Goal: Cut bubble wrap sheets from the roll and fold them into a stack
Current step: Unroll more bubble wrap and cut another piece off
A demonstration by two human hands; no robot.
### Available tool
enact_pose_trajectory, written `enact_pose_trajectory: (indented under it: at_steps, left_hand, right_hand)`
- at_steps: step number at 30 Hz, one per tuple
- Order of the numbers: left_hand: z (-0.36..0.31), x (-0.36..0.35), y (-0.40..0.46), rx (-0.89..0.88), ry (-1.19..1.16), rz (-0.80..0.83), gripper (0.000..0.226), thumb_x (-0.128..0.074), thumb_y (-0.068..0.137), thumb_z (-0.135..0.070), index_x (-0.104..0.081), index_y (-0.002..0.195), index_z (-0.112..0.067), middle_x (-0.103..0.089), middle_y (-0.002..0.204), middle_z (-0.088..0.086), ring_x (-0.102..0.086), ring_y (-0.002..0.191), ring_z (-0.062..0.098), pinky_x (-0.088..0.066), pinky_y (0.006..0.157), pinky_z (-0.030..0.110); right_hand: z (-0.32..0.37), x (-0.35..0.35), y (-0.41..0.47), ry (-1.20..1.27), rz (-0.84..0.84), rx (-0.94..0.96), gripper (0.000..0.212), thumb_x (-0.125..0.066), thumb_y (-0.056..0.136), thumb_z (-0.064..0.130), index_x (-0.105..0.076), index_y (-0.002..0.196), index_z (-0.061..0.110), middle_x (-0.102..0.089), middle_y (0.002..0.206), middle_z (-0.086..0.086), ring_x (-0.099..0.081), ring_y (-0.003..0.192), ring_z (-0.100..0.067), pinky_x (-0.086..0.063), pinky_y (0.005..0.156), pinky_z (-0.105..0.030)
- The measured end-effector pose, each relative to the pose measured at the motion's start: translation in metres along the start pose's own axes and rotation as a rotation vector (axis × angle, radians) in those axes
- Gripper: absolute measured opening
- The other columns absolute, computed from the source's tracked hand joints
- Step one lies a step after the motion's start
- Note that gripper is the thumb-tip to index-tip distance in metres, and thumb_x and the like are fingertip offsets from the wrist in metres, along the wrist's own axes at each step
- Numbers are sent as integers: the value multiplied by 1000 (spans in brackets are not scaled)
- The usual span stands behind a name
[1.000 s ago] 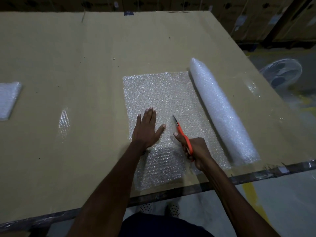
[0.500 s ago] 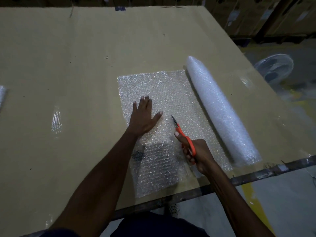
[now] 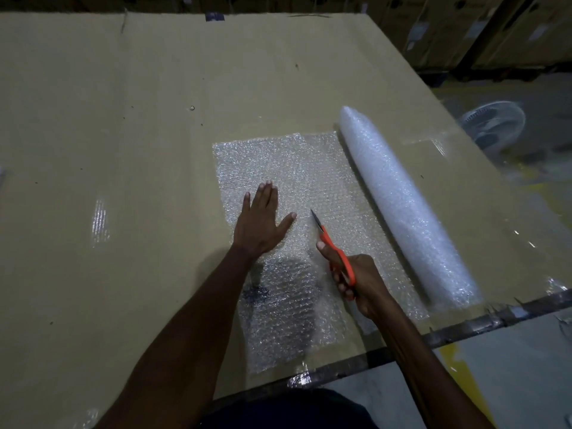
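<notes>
A roll of bubble wrap (image 3: 405, 205) lies at an angle on the right part of the cardboard-covered table (image 3: 123, 119). Unrolled bubble wrap (image 3: 288, 162) spreads flat from the roll toward the left. My left hand (image 3: 261, 222) lies flat on this sheet, palm down with fingers spread. My right hand (image 3: 359, 280) grips orange-handled scissors (image 3: 332, 246), whose blades point away from me into the sheet, just right of my left thumb. Nearer me, the sheet looks split along a line behind the scissors.
The table's near edge (image 3: 464, 328) runs diagonally at the lower right, with bare floor beyond it. A white fan (image 3: 495, 125) stands on the floor at the right. Cardboard boxes (image 3: 433, 23) line the back. A sliver of something pale (image 3: 1, 174) shows at the far left edge.
The view has swung right, so the bubble wrap stack at the far left has nearly left the frame. My left hand slid a little forward on the sheet. The scissors stayed about in place.
</notes>
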State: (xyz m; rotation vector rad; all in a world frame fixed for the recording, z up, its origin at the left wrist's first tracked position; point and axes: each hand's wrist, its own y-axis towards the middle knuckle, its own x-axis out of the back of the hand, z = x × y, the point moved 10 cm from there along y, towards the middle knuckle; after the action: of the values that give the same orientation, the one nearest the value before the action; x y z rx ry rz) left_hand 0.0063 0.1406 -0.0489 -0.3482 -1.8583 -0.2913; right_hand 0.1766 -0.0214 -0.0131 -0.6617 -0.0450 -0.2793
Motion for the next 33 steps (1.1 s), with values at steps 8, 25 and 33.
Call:
enact_pose_trajectory:
  at_steps: [8,25,33]
  left_hand:
    - [0,1,0,-1,5,-9,87,-14,99,-68,-9,159,-6,-2,168,9,2,155,20,1,125,47]
    - [0,3,-3,36,6,6,82,-26,101,-63,-6,160,-10,3,168,5,7,154,16,7,123,41]
    - [-1,3,-3,26,-15,43,86,-19,97,-67,-5,160,-10,4,168,6,8,154,16,8,123,41]
  right_hand:
    - [0,-2,6,10,0,10,50,-88,74,44,-57,54,11,-47,48,-7,-37,37,-14,-24,38,-19]
    - [16,-4,26,8,93,95,56,-87,73,48,-59,51,6,-48,49,-13,-38,37,-17,-27,40,-21]
    - [17,-5,28,24,86,57,52,-87,73,46,-60,55,5,-48,49,-9,-37,37,-16,-26,39,-21]
